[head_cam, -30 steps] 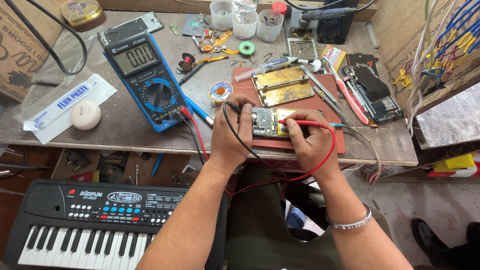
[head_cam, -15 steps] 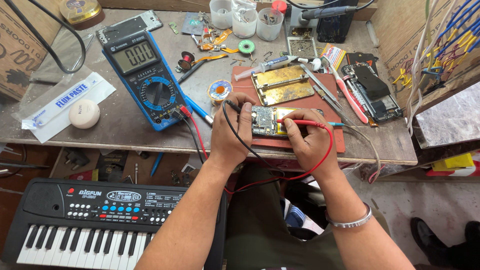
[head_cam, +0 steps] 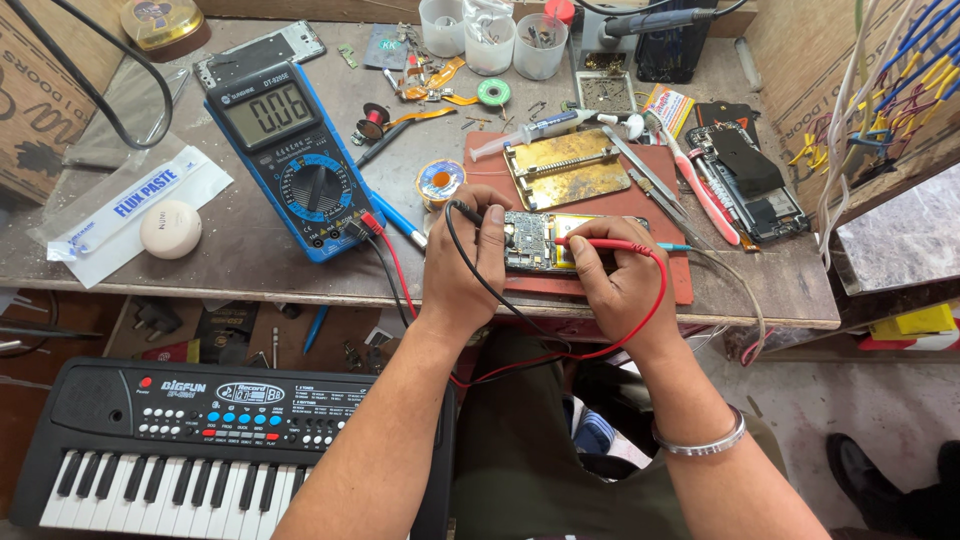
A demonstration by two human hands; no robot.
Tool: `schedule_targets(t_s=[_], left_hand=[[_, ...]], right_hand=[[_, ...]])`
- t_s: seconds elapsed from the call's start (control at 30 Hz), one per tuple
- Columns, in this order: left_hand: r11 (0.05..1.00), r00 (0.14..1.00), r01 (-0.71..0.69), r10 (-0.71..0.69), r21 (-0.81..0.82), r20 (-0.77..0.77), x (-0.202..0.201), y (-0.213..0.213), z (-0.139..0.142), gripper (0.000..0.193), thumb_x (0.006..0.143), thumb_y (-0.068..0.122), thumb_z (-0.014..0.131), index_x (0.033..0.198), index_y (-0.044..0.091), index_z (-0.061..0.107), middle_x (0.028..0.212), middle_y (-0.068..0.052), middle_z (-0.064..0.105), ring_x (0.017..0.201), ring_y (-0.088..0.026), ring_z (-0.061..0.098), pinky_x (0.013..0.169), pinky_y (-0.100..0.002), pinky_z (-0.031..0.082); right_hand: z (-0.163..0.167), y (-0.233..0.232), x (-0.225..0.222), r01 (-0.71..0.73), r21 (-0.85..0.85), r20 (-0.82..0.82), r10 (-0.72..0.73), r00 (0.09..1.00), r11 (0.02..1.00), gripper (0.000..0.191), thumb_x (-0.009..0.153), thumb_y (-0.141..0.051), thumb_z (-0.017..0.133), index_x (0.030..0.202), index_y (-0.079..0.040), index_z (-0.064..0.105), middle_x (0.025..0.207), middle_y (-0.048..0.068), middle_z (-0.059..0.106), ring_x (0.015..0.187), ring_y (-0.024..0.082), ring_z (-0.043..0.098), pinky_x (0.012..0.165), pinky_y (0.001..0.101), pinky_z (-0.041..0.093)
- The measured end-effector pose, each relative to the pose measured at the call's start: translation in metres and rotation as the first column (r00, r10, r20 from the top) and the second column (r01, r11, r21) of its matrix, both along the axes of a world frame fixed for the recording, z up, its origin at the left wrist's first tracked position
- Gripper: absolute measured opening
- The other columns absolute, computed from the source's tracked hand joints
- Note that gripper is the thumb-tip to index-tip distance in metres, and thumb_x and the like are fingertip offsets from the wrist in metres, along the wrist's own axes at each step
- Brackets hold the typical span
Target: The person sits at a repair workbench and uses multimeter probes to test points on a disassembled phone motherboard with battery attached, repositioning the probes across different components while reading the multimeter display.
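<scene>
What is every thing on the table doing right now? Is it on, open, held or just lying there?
Multimeter: switched on, screen shows digits.
Black probe: held in left hand, tip on the board.
Red probe: held in right hand, tip on the board.
Circuit board: bare, flat on the red mat.
Syringe: lying flat.
Opened phone: back off, lying flat.
Keyboard: untouched below the table.
</scene>
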State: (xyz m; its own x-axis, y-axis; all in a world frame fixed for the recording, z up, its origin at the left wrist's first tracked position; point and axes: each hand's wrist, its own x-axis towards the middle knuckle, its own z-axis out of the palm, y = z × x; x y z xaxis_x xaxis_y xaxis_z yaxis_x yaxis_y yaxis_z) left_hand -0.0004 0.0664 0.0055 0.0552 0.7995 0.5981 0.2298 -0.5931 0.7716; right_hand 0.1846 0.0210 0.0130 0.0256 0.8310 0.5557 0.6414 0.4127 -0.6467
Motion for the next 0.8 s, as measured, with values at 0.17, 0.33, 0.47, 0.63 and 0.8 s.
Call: schedule_targets(t_s=[0.17, 0.33, 0.47, 0.63, 0.8], left_hand=[[1.0, 1.0, 0.011, -0.011, -0.027, 0.008, 0.0003, -0.0004, 0.0007, 0.014, 0.107, 0.013, 0.05, 0.107, 0.002, 0.059, 0.088, -0.012, 0.066, 0.082, -0.026, 0.066, 0.077, -0.037, 0.052], [1.0, 1.0, 0.007, -0.007, -0.021, -0.003, -0.0002, -0.0004, 0.0011, 0.014, 0.107, 0.013, 0.05, 0.106, 0.002, 0.059, 0.086, -0.012, 0.066, 0.08, -0.025, 0.066, 0.076, -0.037, 0.052], [0.999, 1.0, 0.017, -0.016, -0.028, 0.014, 0.0004, -0.0003, 0.0012, 0.014, 0.107, 0.012, 0.05, 0.107, 0.002, 0.058, 0.086, -0.012, 0.066, 0.079, -0.025, 0.066, 0.075, -0.036, 0.052], [1.0, 1.0, 0.0, 0.0, -0.005, 0.001, 0.0004, -0.0008, 0.0012, 0.013, 0.108, 0.011, 0.049, 0.106, 0.002, 0.058, 0.085, -0.012, 0.066, 0.079, -0.025, 0.065, 0.075, -0.037, 0.051], [1.0, 1.0, 0.007, -0.006, -0.023, 0.004, 0.0005, -0.001, 0.0018, 0.013, 0.107, 0.012, 0.049, 0.106, 0.002, 0.058, 0.084, -0.012, 0.065, 0.078, -0.025, 0.065, 0.074, -0.037, 0.051]], right_hand=[[0.0, -0.0005, -0.0007, -0.003, 0.006, -0.005, 0.003, 1.0, 1.0, 0.016, 0.1, -0.016, 0.065, 0.098, -0.002, 0.07, 0.093, 0.012, 0.072, 0.089, 0.027, 0.066, 0.081, 0.037, 0.052], [0.0001, -0.0005, -0.0003, -0.004, -0.001, -0.001, 0.004, 1.0, 1.0, 0.015, 0.1, -0.016, 0.065, 0.098, -0.002, 0.07, 0.092, 0.012, 0.071, 0.089, 0.027, 0.066, 0.081, 0.0369, 0.051], [-0.0003, -0.0003, -0.0001, -0.007, 0.007, 0.004, 0.007, 1.0, 1.0, 0.015, 0.1, -0.016, 0.065, 0.098, -0.002, 0.07, 0.092, 0.012, 0.071, 0.089, 0.027, 0.065, 0.081, 0.0373, 0.051], [-0.0004, -0.0005, -0.0004, -0.011, 0.023, 0.007, 0.011, 1.0, 1.0, 0.014, 0.1, -0.015, 0.065, 0.098, -0.002, 0.07, 0.094, 0.012, 0.072, 0.089, 0.028, 0.065, 0.082, 0.0371, 0.051], [0.0004, -0.0014, -0.0001, -0.003, -0.005, -0.032, 0.003, 0.999, 1.0, 0.015, 0.1, -0.016, 0.065, 0.097, -0.003, 0.07, 0.09, 0.011, 0.07, 0.087, 0.026, 0.066, 0.08, 0.036, 0.051]])
